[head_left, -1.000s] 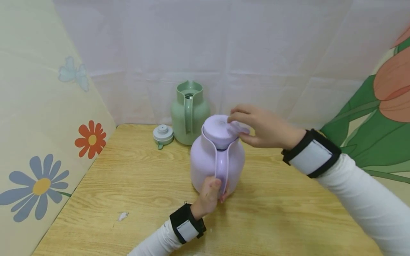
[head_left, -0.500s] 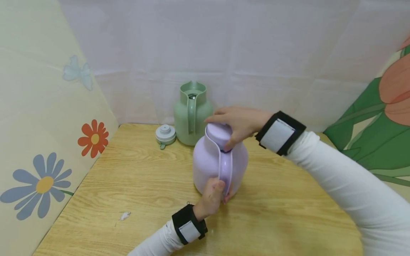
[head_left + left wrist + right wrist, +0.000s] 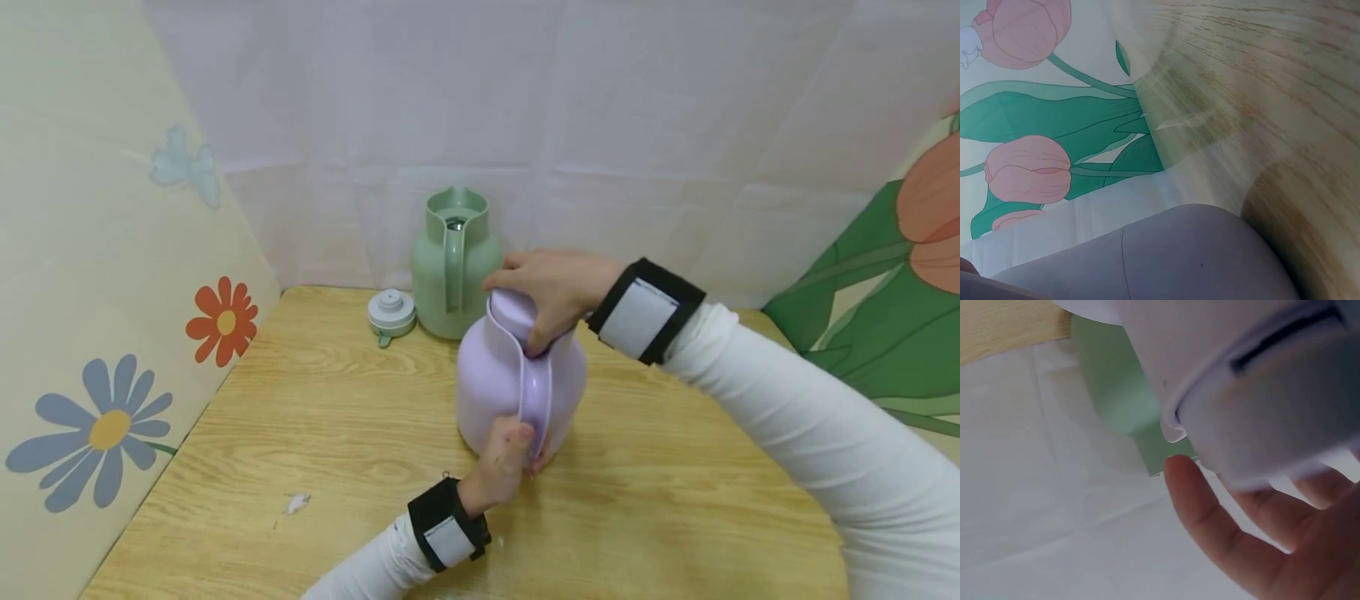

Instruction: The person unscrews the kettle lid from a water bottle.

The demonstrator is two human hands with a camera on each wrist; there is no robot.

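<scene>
A lilac thermos jug [image 3: 483, 383] stands on the wooden table, its handle [image 3: 536, 392] facing me. My left hand [image 3: 497, 467] grips the lower part of that handle, thumb on its near side. Over the jug's mouth my right hand [image 3: 558, 287] holds the lilac lid [image 3: 512, 308], thumb at the near side and fingers across the far side. The right wrist view shows the lid [image 3: 1272, 425] sticking out of the jug's neck, with fingers [image 3: 1200, 500] along it. In the left wrist view the jug's body [image 3: 1197, 262] fills the bottom.
Close behind the lilac jug stands a green thermos jug [image 3: 431, 283], its mouth uncovered. A pale grey-blue stopper [image 3: 392, 312] with a green tab lies to its left. A white cloth [image 3: 637, 125] hangs behind the table [image 3: 337, 433]; flower-printed panels flank it.
My right hand has moved left from the lid's tab to over its top, fingers now around the lid and covering the tab. My left hand keeps its grip on the handle.
</scene>
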